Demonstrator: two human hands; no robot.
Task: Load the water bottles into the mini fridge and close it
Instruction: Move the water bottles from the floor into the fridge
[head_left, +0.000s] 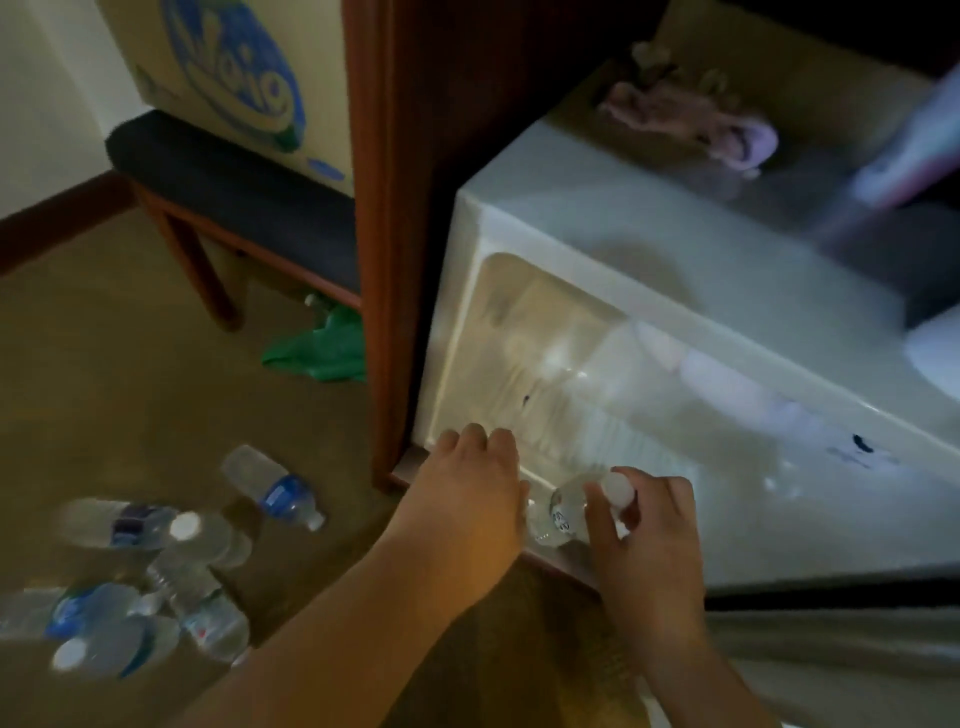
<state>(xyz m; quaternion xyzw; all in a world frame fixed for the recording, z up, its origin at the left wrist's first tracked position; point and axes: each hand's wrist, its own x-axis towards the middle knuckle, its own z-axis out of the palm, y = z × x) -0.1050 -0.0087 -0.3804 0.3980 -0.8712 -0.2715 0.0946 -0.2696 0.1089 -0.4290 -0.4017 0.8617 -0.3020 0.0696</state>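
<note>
The white mini fridge (597, 223) stands in a wooden cabinet, and I look down into its pale, blurred inside. My right hand (644, 540) grips a clear water bottle (558, 517) by its white cap, at the fridge's lower front edge. My left hand (467, 493) rests palm down on that same edge just left of the bottle. Its fingers curl over the lip, and nothing shows in it. Several more water bottles (156, 566) lie on the carpet at the left, one with a blue label (278, 491).
The dark wooden cabinet side (395, 208) rises left of the fridge. A chair with a dark seat (223, 192) carries a cardboard box (228, 67). A green bag (322, 348) lies under it. A purple cloth (691, 122) lies on the fridge top.
</note>
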